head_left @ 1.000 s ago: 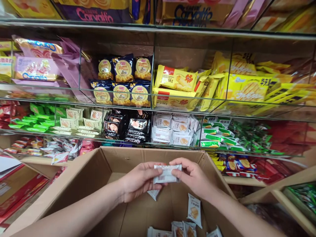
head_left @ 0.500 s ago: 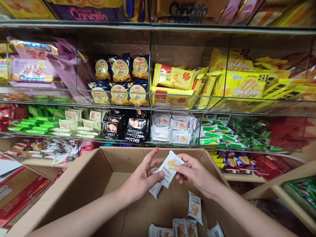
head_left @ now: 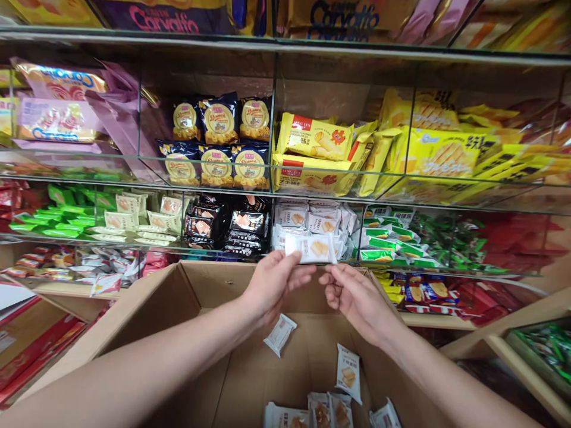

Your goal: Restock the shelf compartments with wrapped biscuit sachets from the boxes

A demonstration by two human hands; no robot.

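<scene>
A small white snack packet (head_left: pixel 317 248) with a picture of pale cakes is held level above the box, in front of the shelf. My left hand (head_left: pixel 274 279) grips its left end, thumb on the front and fingers below. My right hand (head_left: pixel 357 297) has its fingers curled, with thumb and fingertip closed at the packet's lower right corner. Just behind the packet, a shelf compartment holds a stack of similar white packets (head_left: pixel 323 221). Beneath my hands is an open cardboard box (head_left: pixel 250 356). Inside it lie a loose white packet (head_left: pixel 280 334), another one (head_left: pixel 348 371) and several more near the bottom edge.
Black packets (head_left: pixel 250 223) fill the compartment to the left, and green-and-white packets (head_left: pixel 386 238) the one to the right. A clear shelf front (head_left: pixel 223 252) runs along this row. Yellow packs (head_left: pixel 314 139) and navy cookie bags (head_left: pixel 218 122) sit on the shelf above.
The held packet has moved up and forward to the shelf and turned level. Both hands moved with it, the right sliding to its lower corner. The packet in the box behind now shows fully.
</scene>
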